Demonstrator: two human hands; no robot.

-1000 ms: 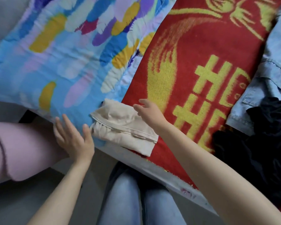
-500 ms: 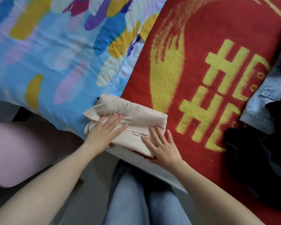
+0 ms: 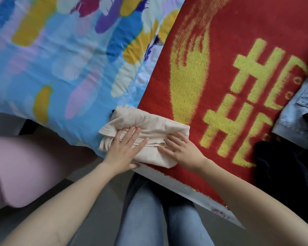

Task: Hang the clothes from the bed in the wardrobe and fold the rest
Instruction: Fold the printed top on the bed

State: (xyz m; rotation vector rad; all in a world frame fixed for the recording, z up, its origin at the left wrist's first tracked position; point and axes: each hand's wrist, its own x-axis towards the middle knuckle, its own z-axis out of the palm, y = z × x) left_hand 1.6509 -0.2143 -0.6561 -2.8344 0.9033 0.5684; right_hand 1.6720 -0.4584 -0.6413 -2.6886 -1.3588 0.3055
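Note:
A beige garment (image 3: 149, 124), folded into a small bundle, lies at the bed's near edge where the blue patterned cover meets the red blanket. My left hand (image 3: 125, 148) lies flat on its left half, fingers straight and spread. My right hand (image 3: 181, 150) rests on its right half with fingers lightly bent, pressing the cloth down. A denim garment (image 3: 299, 112) and a dark garment (image 3: 288, 167) lie in a heap at the right edge.
The bed carries a blue feather-print cover (image 3: 60, 59) and a red blanket (image 3: 212, 82) with yellow lettering. A pink rolled cushion (image 3: 20, 167) sits at the left by the floor. My legs in jeans (image 3: 149, 219) are below the bed edge.
Both hands came down onto the beige bundle a second ago and have stayed pressing it flat. The view has moved closer to the bed edge.

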